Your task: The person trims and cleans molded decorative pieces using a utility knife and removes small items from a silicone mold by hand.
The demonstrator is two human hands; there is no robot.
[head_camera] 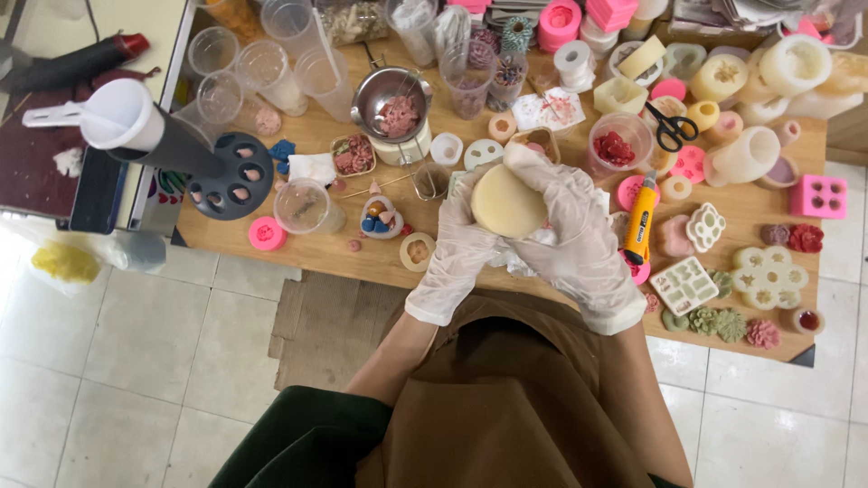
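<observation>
From the head view, both gloved hands meet above the near edge of the wooden tabletop [380, 258], holding one thing between them: a round, pale cream block [508, 202], smooth and disc-like, raised above the tabletop rather than resting on it.

The left hand [461, 244] comes up from below with the forearm angled toward the middle; its fingers curl around the left and under side of the cream block, grasping it. The right hand [579, 237] arches over from the right, wrist bent, fingers wrapped across the top and right edge of the same block, also clasping it. Both wear thin white gloves, and crumpled white paper [520, 262] shows just beneath the hands.

Just to the right of the right hand lies a yellow utility knife [640, 217], with black-handled scissors [671, 126] farther back. Behind the hands stands a small metal pot [391, 101] holding pinkish pieces. To the left sit clear plastic cups [262, 63] and a dark round holder [233, 176] with holes. Flower-shaped moulds [768, 276] and a pink square mould [816, 196] lie well apart on the right.
</observation>
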